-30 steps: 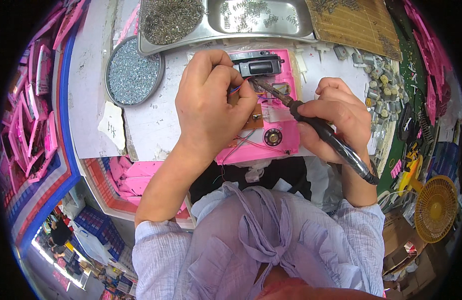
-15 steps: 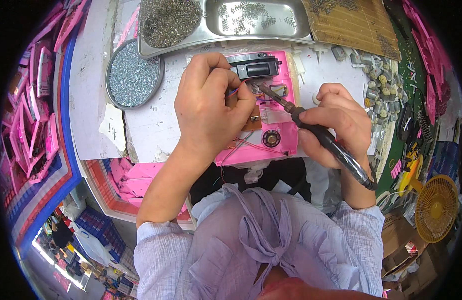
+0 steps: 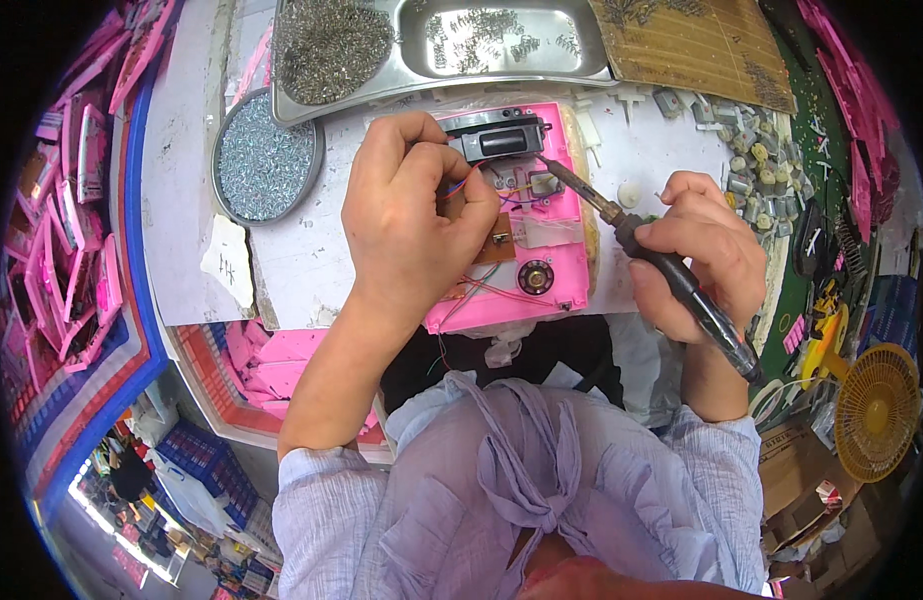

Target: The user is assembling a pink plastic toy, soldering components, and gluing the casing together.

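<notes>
Left hand [image 3: 416, 225] fingers pinching thin wires over pink casing [image 3: 541, 240] at worktop [image 3: 301, 270] front edge, right hand [image 3: 701, 255] fingers gripping soldering iron [image 3: 646, 250], tip on casing's parts

Person is wearing a pale lilac-grey shirt [image 3: 521, 490], thin crinkly fabric w/ faint stripes, filling the lower centre of the frame. Sleeves are sitting pushed up: left cuff [image 3: 316, 465] bunching at lower left, right cuff [image 3: 716, 435] at lower right, forearms bare above them. Cloth is gathering into a knot-like fold at centre chest. Left hand [image 3: 411, 215] & right hand [image 3: 701, 250] are showing bare, no gloves, rings or watch.
</notes>
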Tool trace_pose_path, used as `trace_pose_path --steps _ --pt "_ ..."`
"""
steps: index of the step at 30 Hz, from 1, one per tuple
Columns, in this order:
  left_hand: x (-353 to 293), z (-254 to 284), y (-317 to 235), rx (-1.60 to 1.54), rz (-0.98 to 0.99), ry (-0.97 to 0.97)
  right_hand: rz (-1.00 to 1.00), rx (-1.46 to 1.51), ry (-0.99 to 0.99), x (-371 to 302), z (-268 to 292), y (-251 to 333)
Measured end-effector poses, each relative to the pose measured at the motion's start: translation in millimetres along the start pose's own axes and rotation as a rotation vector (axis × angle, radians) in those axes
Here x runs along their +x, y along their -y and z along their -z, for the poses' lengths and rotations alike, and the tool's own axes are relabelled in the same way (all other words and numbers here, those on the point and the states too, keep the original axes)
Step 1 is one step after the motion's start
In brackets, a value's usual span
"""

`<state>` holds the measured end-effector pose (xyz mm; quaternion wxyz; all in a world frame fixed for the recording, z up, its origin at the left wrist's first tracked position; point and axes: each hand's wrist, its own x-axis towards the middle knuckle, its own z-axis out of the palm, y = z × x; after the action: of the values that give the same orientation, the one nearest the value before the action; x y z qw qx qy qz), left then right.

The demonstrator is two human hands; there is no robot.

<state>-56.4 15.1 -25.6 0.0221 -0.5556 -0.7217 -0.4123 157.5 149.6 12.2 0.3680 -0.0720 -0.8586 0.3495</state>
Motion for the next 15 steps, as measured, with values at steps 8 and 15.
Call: trace_pose_path --steps 8,15 --pt "3 5 -2 -0.003 -0.036 0.007 0.012 -0.020 -0.034 -6 11 -3" --pt "-3 20 -46 -0.119 -0.103 0.356 -0.023 -0.019 -0.107 -28 31 -7"
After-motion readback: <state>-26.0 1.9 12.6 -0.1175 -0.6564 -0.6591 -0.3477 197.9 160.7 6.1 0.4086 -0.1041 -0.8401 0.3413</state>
